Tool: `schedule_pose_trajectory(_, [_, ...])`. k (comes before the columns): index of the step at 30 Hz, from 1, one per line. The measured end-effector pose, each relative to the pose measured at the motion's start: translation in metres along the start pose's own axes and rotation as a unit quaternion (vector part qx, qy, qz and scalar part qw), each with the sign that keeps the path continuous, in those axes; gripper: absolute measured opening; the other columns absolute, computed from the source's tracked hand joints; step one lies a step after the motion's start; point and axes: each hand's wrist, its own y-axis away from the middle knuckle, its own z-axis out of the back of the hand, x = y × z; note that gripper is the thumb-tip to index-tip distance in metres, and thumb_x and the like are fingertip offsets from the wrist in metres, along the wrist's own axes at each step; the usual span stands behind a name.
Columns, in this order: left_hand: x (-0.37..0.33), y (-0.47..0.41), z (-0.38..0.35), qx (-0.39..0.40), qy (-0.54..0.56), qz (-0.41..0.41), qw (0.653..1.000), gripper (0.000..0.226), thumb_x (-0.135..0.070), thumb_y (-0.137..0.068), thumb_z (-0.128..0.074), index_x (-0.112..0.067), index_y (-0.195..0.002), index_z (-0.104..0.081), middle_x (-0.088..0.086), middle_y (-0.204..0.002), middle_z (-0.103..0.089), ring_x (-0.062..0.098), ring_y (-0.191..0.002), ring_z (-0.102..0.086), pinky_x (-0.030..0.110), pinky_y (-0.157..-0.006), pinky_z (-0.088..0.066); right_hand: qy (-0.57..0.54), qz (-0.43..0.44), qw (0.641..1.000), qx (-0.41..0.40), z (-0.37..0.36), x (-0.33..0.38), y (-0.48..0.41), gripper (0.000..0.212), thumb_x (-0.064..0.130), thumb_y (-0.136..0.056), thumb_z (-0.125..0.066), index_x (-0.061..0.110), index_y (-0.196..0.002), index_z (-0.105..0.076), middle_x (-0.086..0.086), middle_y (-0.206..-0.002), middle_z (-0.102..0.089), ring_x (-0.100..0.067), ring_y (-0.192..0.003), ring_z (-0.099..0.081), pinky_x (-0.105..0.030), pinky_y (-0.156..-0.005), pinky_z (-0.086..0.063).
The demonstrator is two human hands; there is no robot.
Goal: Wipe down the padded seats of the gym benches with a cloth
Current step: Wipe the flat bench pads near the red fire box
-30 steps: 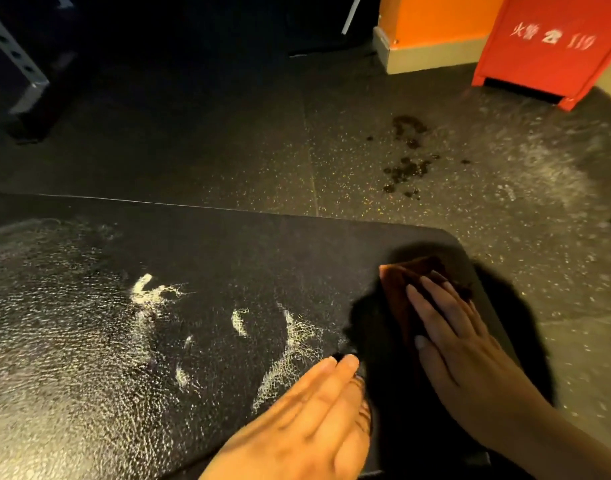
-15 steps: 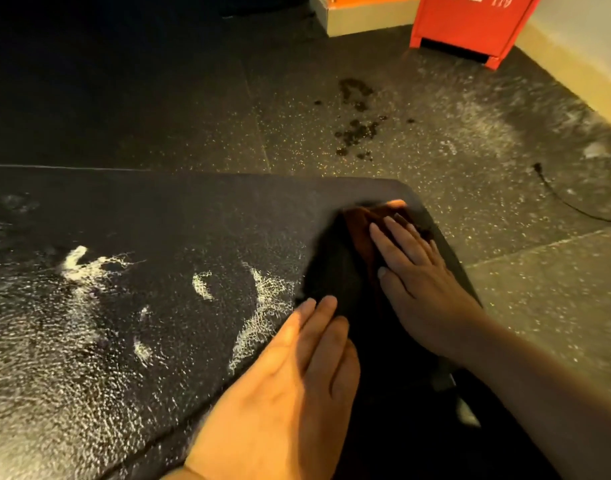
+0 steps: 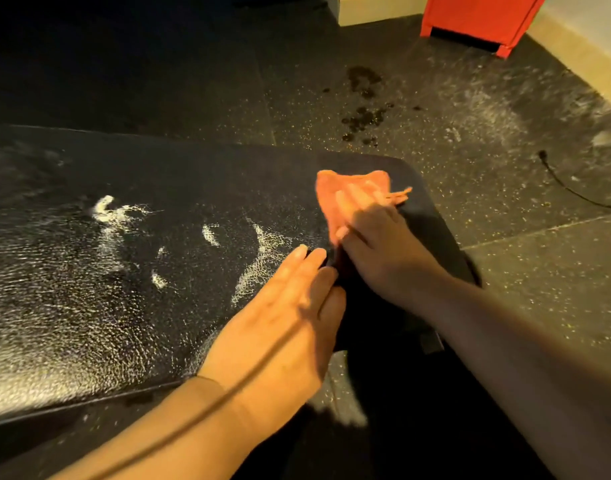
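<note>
Crumpled orange cloth (image 3: 345,195) on black padded bench seat (image 3: 158,202), far-right end; red metal cabinet (image 3: 477,15) on floor far right.

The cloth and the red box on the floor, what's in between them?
In the head view, between the orange cloth and the red box lies speckled dark floor with a patch of dark wet-looking spots.

seat pad (image 3: 131,306): cracked glossy vinyl | cloth (image 3: 345,195): soft fabric | floor (image 3: 435,168): speckled rubber

Free: bare pad (image 3: 89,306) stretching left of both hands.
Blocked: left hand (image 3: 283,317) flat just beside right hand (image 3: 383,251) on cloth (image 3: 338,195).
</note>
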Motion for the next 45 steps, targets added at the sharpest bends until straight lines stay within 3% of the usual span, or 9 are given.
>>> schedule_pose_trajectory(6, [-0.006, 0.002, 0.025, 0.033, -0.024, 0.008, 0.999, 0.045, -0.009, -0.1, -0.026, -0.003, -0.118, -0.067, 0.015, -0.13, -0.062, 0.035, -0.136, -0.048, 0.045, -0.119, -0.023, -0.03, 0.017, 0.999, 0.031, 0.015, -0.037, 0.049, 0.056, 0.045, -0.101, -0.027, 0.021, -0.149, -0.044, -0.002, -0.155, -0.039, -0.022, -0.147, -0.028, -0.034, -0.123, -0.017])
schedule_pose_trajectory(11, [-0.006, 0.003, 0.026, 0.038, -0.081, -0.006, 0.996, 0.045, -0.011, -0.094, -0.035, 0.003, -0.129, -0.06, 0.018, -0.133, -0.059, 0.038, -0.138, -0.044, 0.05, -0.119, -0.023, 0.03, 0.004, 0.999, -0.02, 0.016, -0.001, -0.023, 0.025, 0.024, -0.082, -0.045, 0.01, -0.1, -0.055, -0.002, -0.083, -0.063, -0.019, -0.086, -0.06, -0.043, -0.085, -0.045])
schedule_pose_trajectory(16, [-0.006, 0.003, 0.026, 0.059, -0.083, 0.017, 0.995, 0.049, -0.023, -0.095, -0.037, 0.001, -0.132, -0.059, 0.016, -0.136, -0.058, 0.036, -0.139, -0.043, 0.05, -0.119, -0.022, 0.009, 0.094, 0.995, -0.02, 0.007, -0.019, 0.066, 0.051, 0.035, -0.1, -0.038, 0.013, -0.144, -0.05, -0.012, -0.139, -0.05, -0.033, -0.132, -0.043, -0.046, -0.114, -0.032])
schedule_pose_trajectory(19, [-0.005, 0.003, 0.026, 0.067, -0.093, 0.009, 0.993, 0.051, -0.023, -0.097, -0.031, 0.0, -0.132, -0.06, 0.017, -0.136, -0.058, 0.036, -0.14, -0.042, 0.05, -0.119, -0.023, 0.037, 0.017, 0.999, -0.017, 0.013, -0.05, 0.047, 0.052, 0.053, -0.098, -0.026, 0.034, -0.141, -0.049, -0.001, -0.133, -0.056, -0.027, -0.126, -0.05, -0.045, -0.11, -0.036])
schedule_pose_trajectory(23, [-0.005, -0.003, 0.024, 0.085, -0.097, 0.01, 0.992, 0.048, -0.023, -0.098, -0.034, -0.001, -0.134, -0.058, 0.016, -0.139, -0.056, 0.034, -0.142, -0.04, 0.051, -0.121, -0.023, 0.039, 0.024, 0.994, -0.099, 0.008, -0.029, 0.002, 0.027, 0.012, -0.087, -0.047, 0.0, -0.09, -0.072, -0.02, -0.101, -0.072, -0.04, -0.099, -0.067, -0.047, -0.095, -0.047])
schedule_pose_trajectory(29, [-0.007, -0.002, 0.025, 0.08, -0.099, 0.013, 0.992, 0.052, -0.025, -0.098, -0.03, 0.001, -0.135, -0.057, 0.016, -0.138, -0.056, 0.035, -0.14, -0.042, 0.052, -0.12, -0.027, 0.016, 0.107, 0.994, -0.007, 0.012, -0.028, 0.075, 0.046, 0.034, -0.099, -0.042, 0.014, -0.138, -0.058, -0.009, -0.135, -0.055, -0.031, -0.13, -0.045, -0.038, -0.116, -0.026])
schedule_pose_trajectory(37, [-0.008, -0.003, 0.022, 0.087, -0.107, 0.02, 0.99, 0.051, -0.025, -0.097, -0.034, -0.001, -0.135, -0.057, 0.015, -0.14, -0.056, 0.034, -0.141, -0.041, 0.051, -0.12, -0.026, 0.022, 0.048, 0.995, -0.085, 0.019, -0.012, 0.012, 0.022, 0.015, -0.08, -0.049, 0.002, -0.088, -0.065, -0.016, -0.085, -0.07, -0.036, -0.082, -0.066, -0.055, -0.079, -0.053])
schedule_pose_trajectory(41, [-0.009, -0.002, 0.022, 0.074, -0.098, 0.032, 0.992, 0.054, -0.027, -0.096, -0.031, 0.0, -0.134, -0.058, 0.014, -0.139, -0.056, 0.032, -0.14, -0.043, 0.05, -0.12, -0.027, -0.024, 0.123, 0.991, -0.046, 0.004, -0.006, 0.073, 0.045, 0.022, -0.099, -0.044, -0.001, -0.134, -0.059, -0.017, -0.139, -0.054, -0.033, -0.134, -0.047, -0.045, -0.117, -0.032])
schedule_pose_trajectory(45, [-0.009, -0.003, 0.02, 0.078, -0.108, 0.033, 0.991, 0.058, -0.028, -0.095, -0.029, 0.001, -0.137, -0.055, 0.017, -0.142, -0.054, 0.034, -0.141, -0.041, 0.05, -0.121, -0.025, -0.036, 0.023, 0.999, -0.029, 0.008, -0.051, 0.067, 0.045, 0.034, -0.101, -0.033, 0.012, -0.133, -0.057, -0.008, -0.125, -0.057, -0.033, -0.12, -0.051, -0.043, -0.111, -0.034])
